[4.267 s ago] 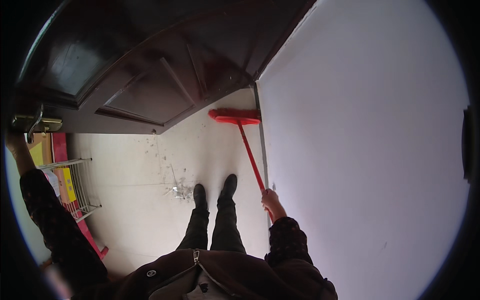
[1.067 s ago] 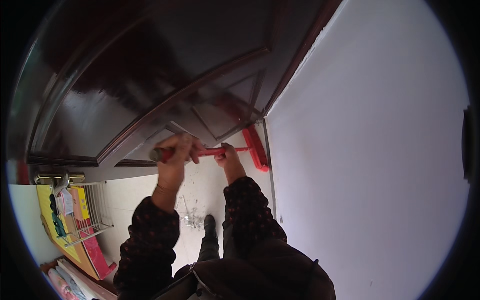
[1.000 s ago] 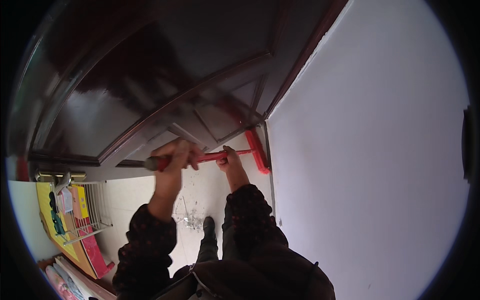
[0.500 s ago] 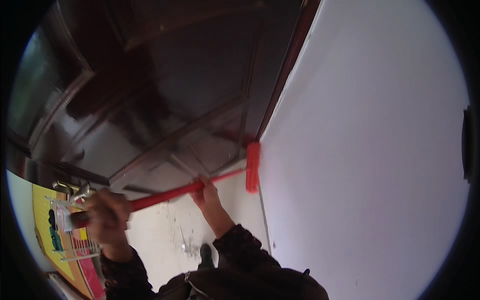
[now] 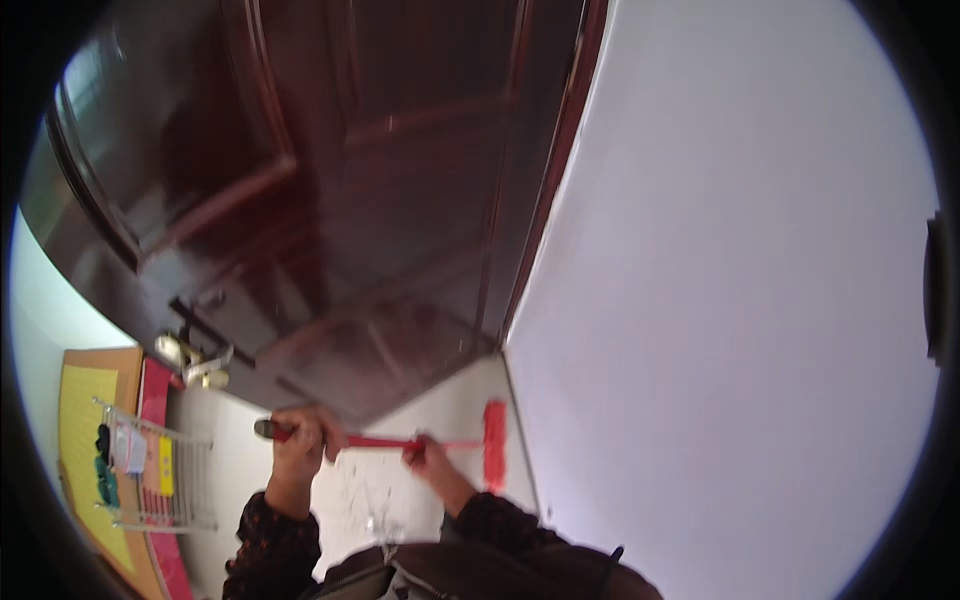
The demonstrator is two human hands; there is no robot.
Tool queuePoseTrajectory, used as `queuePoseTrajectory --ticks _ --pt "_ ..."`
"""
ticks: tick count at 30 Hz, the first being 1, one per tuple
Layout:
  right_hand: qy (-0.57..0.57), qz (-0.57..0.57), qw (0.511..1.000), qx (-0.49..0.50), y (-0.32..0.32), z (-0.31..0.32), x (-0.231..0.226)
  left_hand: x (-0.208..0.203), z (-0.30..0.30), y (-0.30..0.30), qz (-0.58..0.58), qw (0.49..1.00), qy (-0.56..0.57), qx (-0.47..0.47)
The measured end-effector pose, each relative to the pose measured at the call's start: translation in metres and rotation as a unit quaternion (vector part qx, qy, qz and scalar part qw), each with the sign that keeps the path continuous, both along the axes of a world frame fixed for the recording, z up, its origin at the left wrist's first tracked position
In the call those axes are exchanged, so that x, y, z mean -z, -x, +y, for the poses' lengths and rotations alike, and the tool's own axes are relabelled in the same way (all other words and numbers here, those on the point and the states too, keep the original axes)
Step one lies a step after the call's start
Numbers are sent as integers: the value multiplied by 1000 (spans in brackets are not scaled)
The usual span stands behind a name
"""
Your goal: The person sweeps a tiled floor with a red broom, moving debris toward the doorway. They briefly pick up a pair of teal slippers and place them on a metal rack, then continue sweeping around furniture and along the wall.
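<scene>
A red broom with a long red handle reaches across the pale floor, its wide head close to the foot of the white wall. My left hand is wrapped round the handle near its dark end. Farther along, toward the head, my right hand grips the same handle with closed fingers. The broom head is slightly blurred, so I cannot tell whether it touches the floor.
A glossy dark brown panelled door with a metal handle stands ahead. The white wall rises on the right. At the left are a wire rack with items on it and a yellow board. Dark specks mark the floor.
The broom head has come back from the door corner, nearer to me along the wall. My left hand has moved right, and both hands are closer together in view. The door shows more fully.
</scene>
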State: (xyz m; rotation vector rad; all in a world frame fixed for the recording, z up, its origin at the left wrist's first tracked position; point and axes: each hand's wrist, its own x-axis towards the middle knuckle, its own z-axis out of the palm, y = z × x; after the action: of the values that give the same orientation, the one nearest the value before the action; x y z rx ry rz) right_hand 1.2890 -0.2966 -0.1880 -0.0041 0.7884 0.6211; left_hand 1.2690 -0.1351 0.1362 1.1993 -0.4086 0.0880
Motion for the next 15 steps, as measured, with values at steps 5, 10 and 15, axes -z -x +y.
queuePoseTrajectory --ticks 5,10,15 --pt "120 73 990 -21 56 24 -19 86 7 57 88 993 -72 -16" --pt "204 52 977 -27 107 52 21 119 21 125 183 967 -152 -88" --pt "73 -65 993 -65 134 122 -38 42 49 172 7 973 -228 -37"
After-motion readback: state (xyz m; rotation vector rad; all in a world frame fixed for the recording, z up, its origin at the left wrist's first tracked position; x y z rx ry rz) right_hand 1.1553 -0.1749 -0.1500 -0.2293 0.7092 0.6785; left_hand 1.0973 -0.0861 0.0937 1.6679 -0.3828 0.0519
